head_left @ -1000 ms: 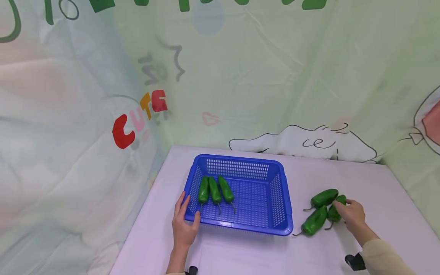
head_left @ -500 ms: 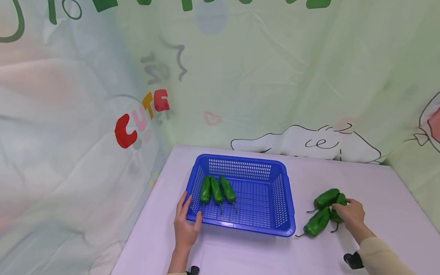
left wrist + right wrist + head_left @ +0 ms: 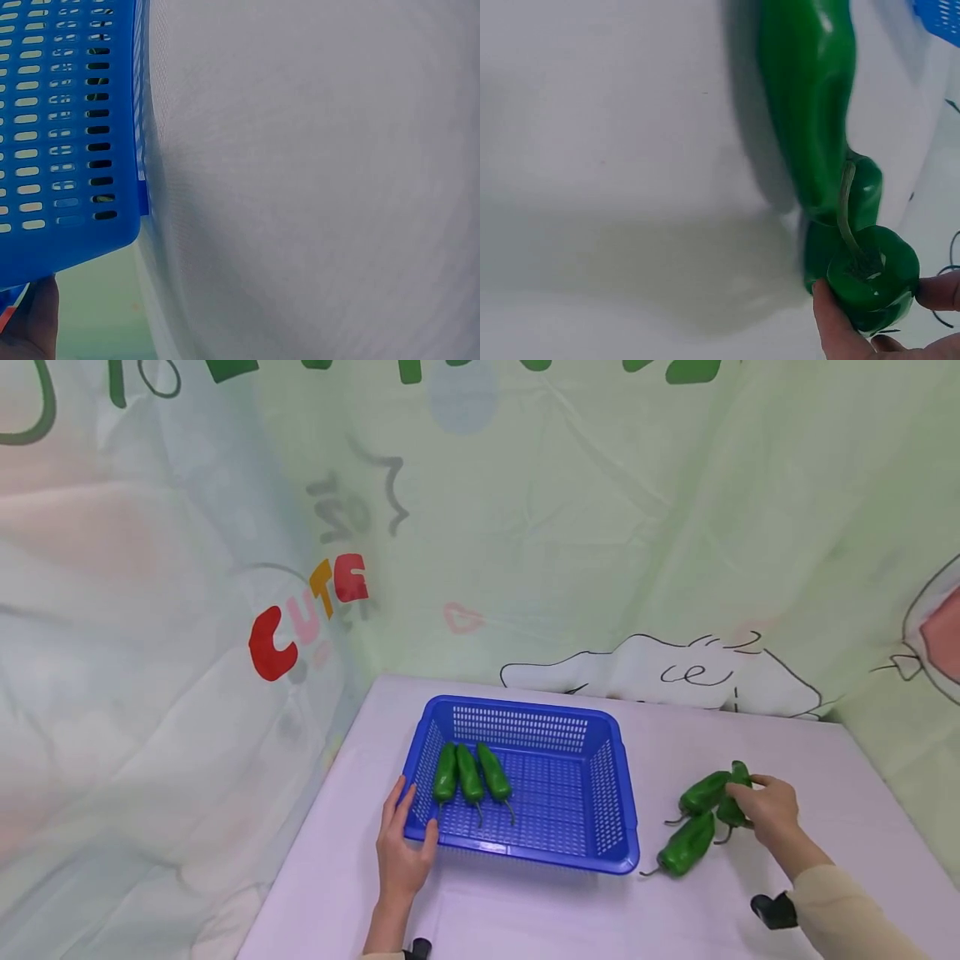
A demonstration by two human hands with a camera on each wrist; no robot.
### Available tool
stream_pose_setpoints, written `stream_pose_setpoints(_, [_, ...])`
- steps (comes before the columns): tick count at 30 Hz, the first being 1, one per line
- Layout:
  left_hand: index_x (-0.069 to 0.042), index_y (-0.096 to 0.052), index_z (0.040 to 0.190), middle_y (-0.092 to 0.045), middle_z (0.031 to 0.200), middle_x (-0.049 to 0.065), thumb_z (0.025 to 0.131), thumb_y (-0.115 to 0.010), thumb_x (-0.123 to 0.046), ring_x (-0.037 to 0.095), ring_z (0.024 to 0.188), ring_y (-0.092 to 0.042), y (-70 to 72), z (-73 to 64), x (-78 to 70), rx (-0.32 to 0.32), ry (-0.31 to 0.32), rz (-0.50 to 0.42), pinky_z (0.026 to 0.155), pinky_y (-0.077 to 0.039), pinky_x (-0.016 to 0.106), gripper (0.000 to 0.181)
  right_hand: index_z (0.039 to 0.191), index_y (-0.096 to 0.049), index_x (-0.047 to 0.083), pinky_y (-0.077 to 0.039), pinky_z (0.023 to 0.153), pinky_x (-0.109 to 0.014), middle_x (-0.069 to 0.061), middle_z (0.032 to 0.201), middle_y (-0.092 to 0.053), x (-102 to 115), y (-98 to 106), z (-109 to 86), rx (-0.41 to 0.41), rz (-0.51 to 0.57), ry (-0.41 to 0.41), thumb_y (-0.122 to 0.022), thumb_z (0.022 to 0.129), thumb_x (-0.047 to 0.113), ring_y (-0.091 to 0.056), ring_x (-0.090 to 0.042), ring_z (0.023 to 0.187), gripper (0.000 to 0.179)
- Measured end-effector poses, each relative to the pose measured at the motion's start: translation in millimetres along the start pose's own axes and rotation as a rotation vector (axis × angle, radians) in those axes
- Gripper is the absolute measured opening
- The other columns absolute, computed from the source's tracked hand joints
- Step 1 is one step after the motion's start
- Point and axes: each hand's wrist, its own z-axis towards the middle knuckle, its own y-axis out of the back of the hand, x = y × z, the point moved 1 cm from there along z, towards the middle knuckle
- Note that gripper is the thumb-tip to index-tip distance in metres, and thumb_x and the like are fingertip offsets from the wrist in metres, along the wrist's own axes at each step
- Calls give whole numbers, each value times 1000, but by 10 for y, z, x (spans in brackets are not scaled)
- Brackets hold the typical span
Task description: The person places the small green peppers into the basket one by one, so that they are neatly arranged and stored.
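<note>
Right hand (image 3: 776,806) and held green pepper (image 3: 730,812) have shifted slightly toward the far edge of the surface (image 3: 540,918) since the previous frame; the pepper's tip now extends past the far loose pepper (image 3: 703,793). Left hand (image 3: 402,857) and blue basket (image 3: 525,853) show no clear displacement. Right fingers: thumb and fingers pinch the held green pepper from opposite sides, stem directed toward the person. Contact between it and the loose peppers cannot be determined. Left fingers: extended and spread, touching the basket at its near left corner. Near loose pepper (image 3: 687,845) lies right of the basket, stem toward it. Three peppers (image 3: 469,774) lie side by side inside, at the left.
</note>
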Motion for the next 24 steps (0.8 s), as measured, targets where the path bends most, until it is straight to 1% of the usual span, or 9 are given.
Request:
stream_pose_setpoints(1, [5,-57,133,-48,145,19,75,-74,-4,37,131,-48,4,2,3,-1,-2,5,111,-27,16,61,143,-19,-23,-60,66,-37,-49,132,-35,37,2,0,7,3,9,-50,92,14,-61,-47,99,71])
stream_pose_setpoints(3, [5,-57,133,-48,145,19,76,-74,-5,37,131,-48,12,6,5,-3,-6,12,111,-27,16,60,143,-19,-23,-60,68,-37,-48,133,-34,111,0,-5,23,11,23,-50,93,14,-59,-48,104,70])
stream_pose_setpoints(6, [5,-57,133,-48,145,18,77,-73,-6,37,132,-47,19,7,7,2,0,17,111,-27,16,60,144,-18,-22,-60,74,-39,-48,136,-32,249,-29,-27,49,23,45,-48,94,13,-51,-53,118,69])
stream_pose_setpoints(8, [4,-56,134,-47,146,18,78,-73,-7,38,132,-47,20,4,7,5,1,23,111,-26,15,59,146,-17,-20,-58,81,-43,-48,139,-29,351,-61,-45,70,43,56,-47,94,13,-45,-55,124,68])
stream_pose_setpoints(13, [4,-56,134,-47,145,19,77,-73,-5,39,131,-48,5,0,15,-1,-15,32,111,-27,16,60,149,-17,-15,-51,93,-52,-45,143,-29,613,-190,-120,122,52,91,-47,96,14,-42,-54,128,67])
stream_pose_setpoints(17, [5,-56,133,-47,145,20,76,-73,-4,38,131,-47,-13,-4,21,6,-12,18,111,-26,15,60,149,-19,-15,-50,94,-53,-44,142,-32,828,-326,-195,152,18,150,-46,97,12,-46,-53,126,64])
stream_pose_setpoints(20, [7,-57,132,-48,145,21,76,-74,-4,38,131,-47,-19,-4,17,5,-16,11,111,-26,15,60,148,-21,-15,-52,91,-53,-44,141,-33,1021,-429,-260,174,0,206,-47,97,11,-48,-53,123,63])
stream_pose_setpoints(24, [8,-57,132,-48,143,22,75,-74,-4,38,130,-48,-20,-6,3,-7,-29,17,111,-26,14,60,147,-22,-16,-54,88,-51,-45,140,-34,1280,-579,-368,231,9,281,-48,97,7,-50,-54,122,61])
